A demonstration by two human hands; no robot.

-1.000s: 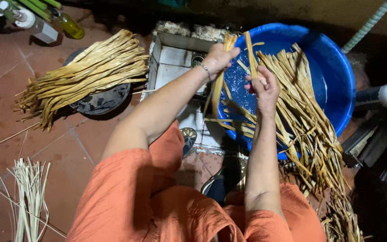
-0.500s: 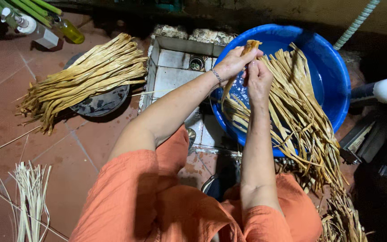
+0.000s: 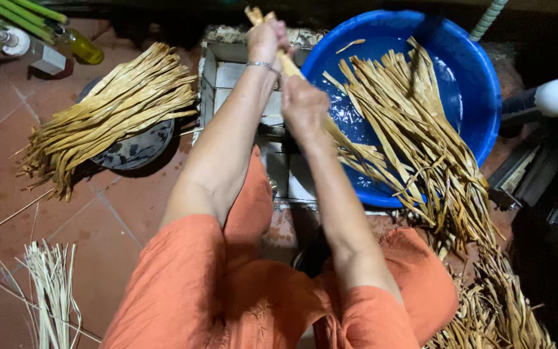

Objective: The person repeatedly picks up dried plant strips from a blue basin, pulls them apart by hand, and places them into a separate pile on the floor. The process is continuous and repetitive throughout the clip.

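Observation:
A blue basin (image 3: 482,123) of water stands at the upper right, and long tan strips (image 3: 421,142) lie in it and hang over its near rim. My left hand (image 3: 265,40), with a bracelet at the wrist, is shut on the upper end of a twisted bundle of strips (image 3: 350,143) above the basin's left rim. Lower on the same bundle, just below and to the right, my right hand (image 3: 305,106) grips it. The bundle's tail trails down into the water. My orange-clad knees fill the bottom of the view.
A big pile of tan strips (image 3: 114,106) lies on a dark round tray (image 3: 138,150) at the left. A square tiled drain recess (image 3: 227,71) lies under my arms. Pale thin slivers (image 3: 50,284) lie at the bottom left, more strips (image 3: 498,304) at the bottom right. A yellow bottle (image 3: 85,48) is top left.
Both hands have closed together on one bundle and lifted it up and left, from over the basin's middle to its left rim.

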